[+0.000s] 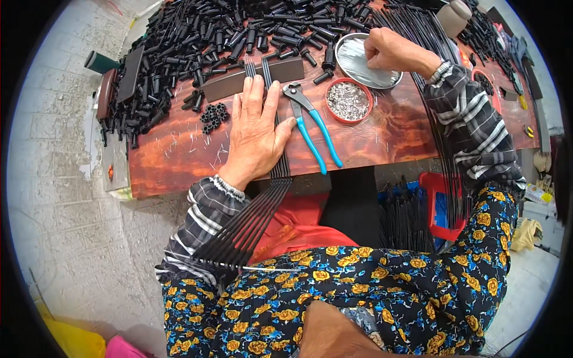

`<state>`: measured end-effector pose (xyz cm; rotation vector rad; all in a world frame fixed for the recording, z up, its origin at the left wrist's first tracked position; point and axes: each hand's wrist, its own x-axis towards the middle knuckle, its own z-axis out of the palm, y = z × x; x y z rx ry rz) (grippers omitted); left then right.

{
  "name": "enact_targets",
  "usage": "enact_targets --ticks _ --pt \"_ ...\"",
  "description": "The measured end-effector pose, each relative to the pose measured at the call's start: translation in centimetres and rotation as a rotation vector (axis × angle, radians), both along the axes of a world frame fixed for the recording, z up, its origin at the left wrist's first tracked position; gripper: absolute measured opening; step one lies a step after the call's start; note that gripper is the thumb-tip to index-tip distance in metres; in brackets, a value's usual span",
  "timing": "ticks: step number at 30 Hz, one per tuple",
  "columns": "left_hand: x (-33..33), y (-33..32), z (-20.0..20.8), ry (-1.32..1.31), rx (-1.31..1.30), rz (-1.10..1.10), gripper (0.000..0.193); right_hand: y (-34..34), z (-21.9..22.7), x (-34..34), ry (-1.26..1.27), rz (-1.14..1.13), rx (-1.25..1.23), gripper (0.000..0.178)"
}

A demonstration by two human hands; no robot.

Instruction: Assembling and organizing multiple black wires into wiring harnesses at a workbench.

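My left hand [253, 128] lies flat with fingers stretched out, pressing on a set of thin black rods [253, 218] on the table. Their pale tips rest across a dark bar [286, 70], and their other ends fan down toward my lap. Over a round metal dish [355, 58] of thin pale pins, my right hand [394, 51] is closed with fingers pinched together; what they hold is hidden. Pliers [316, 134] with blue handles lie beside my left hand. Next to them stands a red-rimmed bowl [349, 101] of small shiny metal pieces.
A large heap of black tubular parts [239, 36] covers the table's far side. Small black rings [215, 116] cluster left of my hand. More long black rods [421, 36] run under my right forearm. A red crate [439, 206] stands below the table's edge [382, 162].
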<state>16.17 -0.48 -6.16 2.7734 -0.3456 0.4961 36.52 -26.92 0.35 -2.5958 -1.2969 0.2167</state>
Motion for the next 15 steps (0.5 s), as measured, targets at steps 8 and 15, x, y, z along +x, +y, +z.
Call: enact_targets --ticks 8,15 --pt "0.1 0.0 -0.1 -0.021 -0.012 -0.009 0.066 -0.1 0.2 0.3 0.148 -0.25 0.034 0.016" --pt "0.1 0.2 -0.2 -0.038 -0.047 -0.02 0.063 3.4 3.0 -2.3 0.16 -0.213 0.163 0.012"
